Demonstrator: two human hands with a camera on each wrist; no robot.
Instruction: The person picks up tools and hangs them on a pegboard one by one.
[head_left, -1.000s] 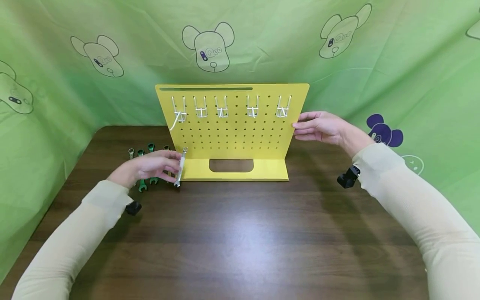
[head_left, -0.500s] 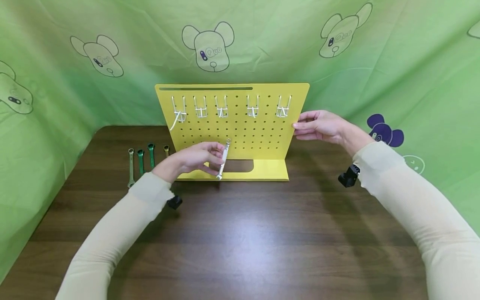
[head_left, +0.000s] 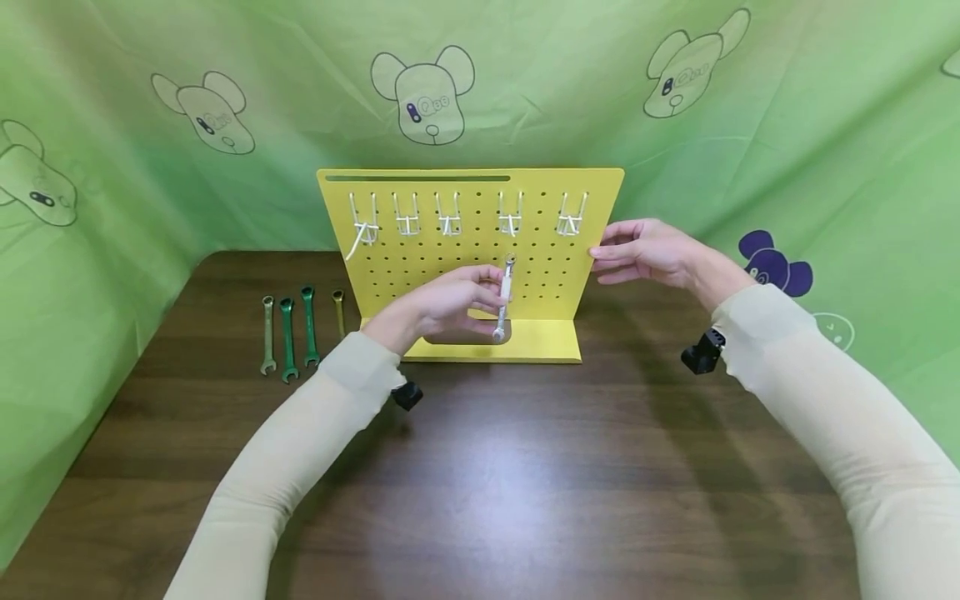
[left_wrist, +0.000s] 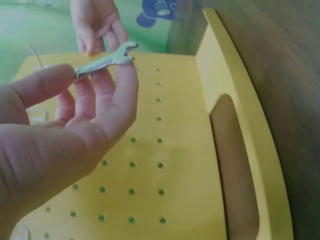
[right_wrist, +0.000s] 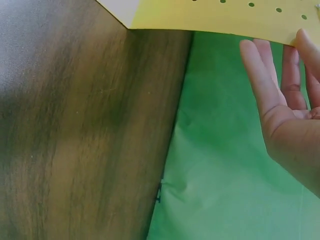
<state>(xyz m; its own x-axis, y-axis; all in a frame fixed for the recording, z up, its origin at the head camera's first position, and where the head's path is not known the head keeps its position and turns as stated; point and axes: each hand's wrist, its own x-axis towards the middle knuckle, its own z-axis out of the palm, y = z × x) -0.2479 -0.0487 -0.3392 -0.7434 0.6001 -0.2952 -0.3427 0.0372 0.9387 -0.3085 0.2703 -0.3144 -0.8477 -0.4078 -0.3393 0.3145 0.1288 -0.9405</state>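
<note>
My left hand (head_left: 461,298) pinches a silver combination wrench (head_left: 506,292) between thumb and fingers. The wrench stands nearly upright, ring end up, in front of the yellow pegboard (head_left: 551,279). Its open end shows beyond the fingertips in the left wrist view, where the wrench (left_wrist: 105,62) crosses the curled fingers. At the board's right edge my right hand (head_left: 645,254) grips it, thumb at the front and other fingers partly behind. White double-wire hooks, such as the hook (head_left: 510,223) above the wrench, hang in a row along the board's upper part.
On the left of the dark wooden table (head_left: 517,483) lie several wrenches: a pale one (head_left: 268,333), two green ones, including a green wrench (head_left: 288,342), and a gold one (head_left: 339,312) partly behind my left arm. A green printed curtain (head_left: 540,92) hangs behind.
My left hand has carried the silver wrench from the board's lower left corner rightward and upward, to right of the middle. The right hand has stayed at the board's edge.
</note>
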